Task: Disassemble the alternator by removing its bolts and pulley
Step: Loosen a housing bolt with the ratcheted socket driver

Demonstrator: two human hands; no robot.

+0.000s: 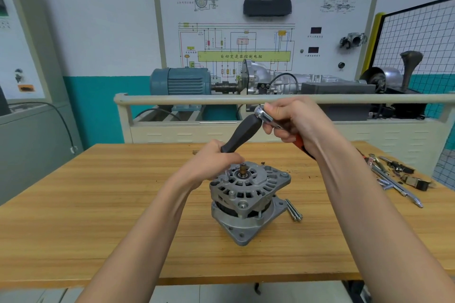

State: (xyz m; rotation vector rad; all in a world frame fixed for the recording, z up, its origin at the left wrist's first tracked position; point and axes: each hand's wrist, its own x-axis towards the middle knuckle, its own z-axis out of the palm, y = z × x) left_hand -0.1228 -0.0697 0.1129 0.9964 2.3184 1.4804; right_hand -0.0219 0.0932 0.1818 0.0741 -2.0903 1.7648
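Alternator (248, 200) upright on surface (98, 204); our left hand (216, 161) grips black handle (242, 135), right hand (293, 120) clasps chrome tool (266, 117).

Blue motor (181, 84); wiring-diagram board (266, 19)

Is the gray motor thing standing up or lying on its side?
Standing up. The alternator rests on its flat base on the table, shaft pointing upward.

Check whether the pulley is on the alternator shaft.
No: the alternator shaft stands bare, with no pulley on it.
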